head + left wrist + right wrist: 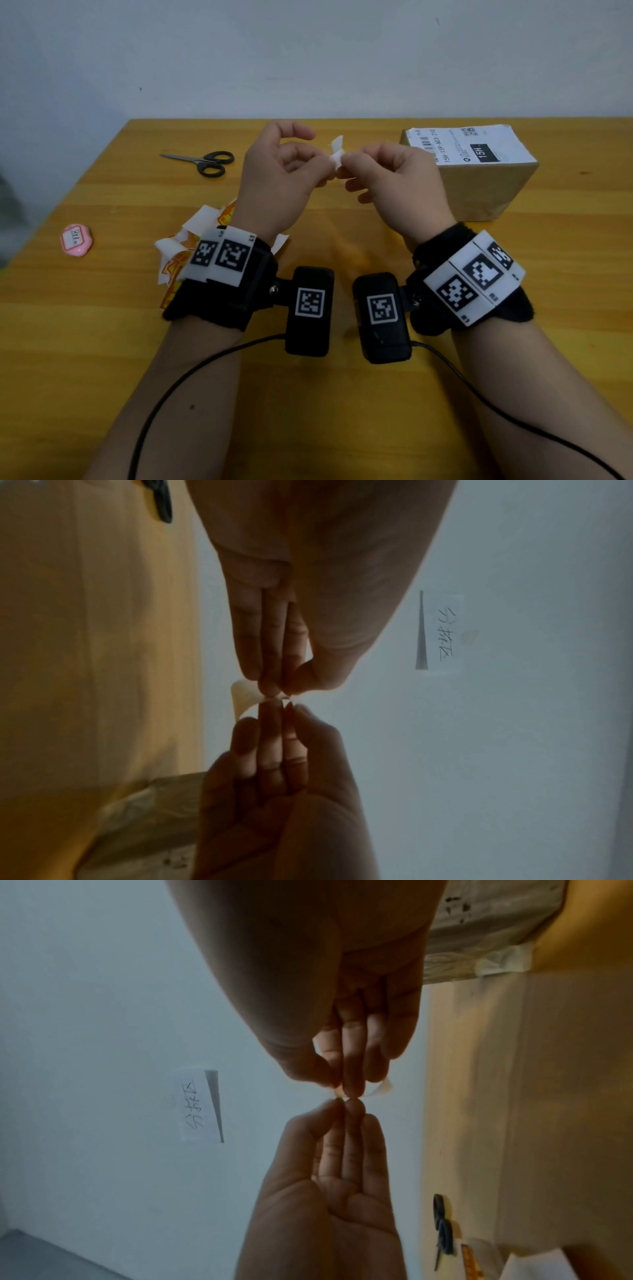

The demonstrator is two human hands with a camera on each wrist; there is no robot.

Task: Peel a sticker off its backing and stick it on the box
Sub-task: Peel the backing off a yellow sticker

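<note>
White paper, a small sticker (336, 156) on its backing, is held up in the air between both hands, above the table (102, 342) and just to the near-left of the box (486, 185). The left hand (274, 178) pinches one side of it between thumb and fingertips; the right hand (390, 178) pinches the other side the same way, fingertips of the two hands nearly meeting. From the wrist views I can see a curl of paper (245, 696) standing out beyond the pinch, but I cannot tell whether that is the sticker lifting or the backing bending away.

To my eye this is the peeling step, barely begun. Doing it well means getting a nail under one corner, then drawing the two layers apart slowly and at a low angle, so the thin sheet neither tears nor rolls onto its own glue. One hand should keep only the very edge of the sticker, touching as little of the tacky side as possible.

Nothing blocks the way to the box. Its top carries a shipping label (469, 144), so the brown side is probably the cleaner spot. Spare sheets (191, 240) lie under the left wrist, and scissors (205, 161) sit farther back.
</note>
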